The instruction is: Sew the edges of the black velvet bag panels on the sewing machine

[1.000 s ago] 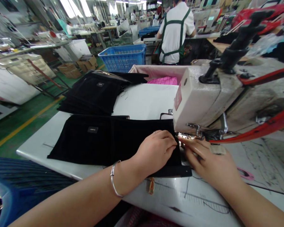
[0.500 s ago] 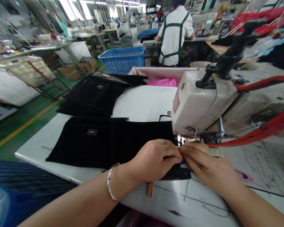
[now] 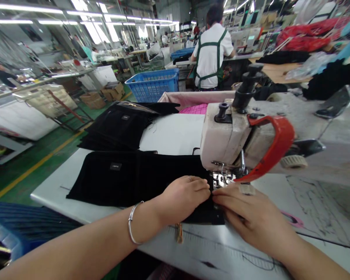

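A black fabric piece [image 3: 105, 186] with a small label [image 3: 115, 166] lies across the sewing machine table, its right end at the presser foot [image 3: 220, 179]. My left hand [image 3: 186, 198], a silver bangle on its wrist, rests on that end with bent fingers pressed together on the cloth. Close by on the right, my right hand [image 3: 247, 210] holds the cloth's right edge between its fingertips and thumb, just in front of the foot. The thumb is partly hidden. A gold zipper pull [image 3: 179, 233] hangs from the fabric's near edge below my left hand.
The sewing machine head [image 3: 221, 136] with its red lever [image 3: 280, 136] stands over my right hand. A stack of black pieces [image 3: 113, 126] lies at the back left. Beyond are a blue basket [image 3: 153, 83] and a person [image 3: 210, 54]. Pink-handled scissors [image 3: 293, 219] lie to the right.
My view has shifted, so the machine sits further left. My hands, earlier meeting at the fingertips, are now slightly apart on the cloth, and its right end lies flatter beneath them.
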`<state>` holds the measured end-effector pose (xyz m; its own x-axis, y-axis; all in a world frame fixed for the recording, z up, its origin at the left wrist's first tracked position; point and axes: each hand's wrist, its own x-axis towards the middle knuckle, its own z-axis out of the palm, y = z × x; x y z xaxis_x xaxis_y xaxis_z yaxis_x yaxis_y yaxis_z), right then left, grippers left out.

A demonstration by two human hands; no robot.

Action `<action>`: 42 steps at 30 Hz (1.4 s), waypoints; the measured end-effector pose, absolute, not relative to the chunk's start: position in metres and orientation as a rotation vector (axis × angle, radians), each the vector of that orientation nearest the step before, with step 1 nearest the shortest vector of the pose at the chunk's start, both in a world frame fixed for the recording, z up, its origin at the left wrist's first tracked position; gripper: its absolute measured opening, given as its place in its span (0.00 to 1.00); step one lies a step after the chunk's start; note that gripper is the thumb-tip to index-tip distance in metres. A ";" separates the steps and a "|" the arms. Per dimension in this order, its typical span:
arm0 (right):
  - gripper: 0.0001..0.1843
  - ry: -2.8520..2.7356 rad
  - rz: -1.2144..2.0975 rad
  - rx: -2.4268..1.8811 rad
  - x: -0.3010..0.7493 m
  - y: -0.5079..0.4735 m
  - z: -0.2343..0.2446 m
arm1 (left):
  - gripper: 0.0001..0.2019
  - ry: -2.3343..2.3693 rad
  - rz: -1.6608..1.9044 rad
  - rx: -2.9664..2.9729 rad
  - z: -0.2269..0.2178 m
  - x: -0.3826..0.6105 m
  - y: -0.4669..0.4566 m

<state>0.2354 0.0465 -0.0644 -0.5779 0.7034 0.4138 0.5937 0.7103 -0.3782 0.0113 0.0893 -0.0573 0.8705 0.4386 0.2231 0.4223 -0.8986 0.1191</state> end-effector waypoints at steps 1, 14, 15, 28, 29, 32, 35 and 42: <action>0.14 -2.387 0.292 -1.000 0.235 0.046 -0.065 | 0.11 0.676 0.380 2.972 -0.058 0.010 0.090; 0.16 -2.392 0.374 -1.095 0.231 0.047 -0.073 | 0.10 0.641 0.450 2.951 -0.062 0.013 0.107; 0.16 -2.387 0.370 -1.096 0.231 0.047 -0.073 | 0.10 0.645 0.448 2.933 -0.061 0.014 0.108; 0.18 -2.366 -0.027 -1.553 0.309 0.014 -0.083 | 0.08 0.791 0.692 2.556 -0.057 0.008 0.108; 0.19 -2.383 -0.058 -1.552 0.317 0.007 -0.090 | 0.08 0.795 0.735 2.496 -0.055 0.007 0.107; 0.19 -2.337 -0.103 -1.595 0.326 -0.003 -0.100 | 0.07 0.763 0.807 2.335 -0.051 0.006 0.104; 0.16 -2.214 0.009 -1.671 0.306 0.007 -0.090 | 0.07 0.691 0.803 2.288 -0.047 0.006 0.103; 0.15 -2.419 0.102 -1.654 0.233 0.048 -0.066 | 0.07 0.586 0.816 2.349 -0.050 0.007 0.104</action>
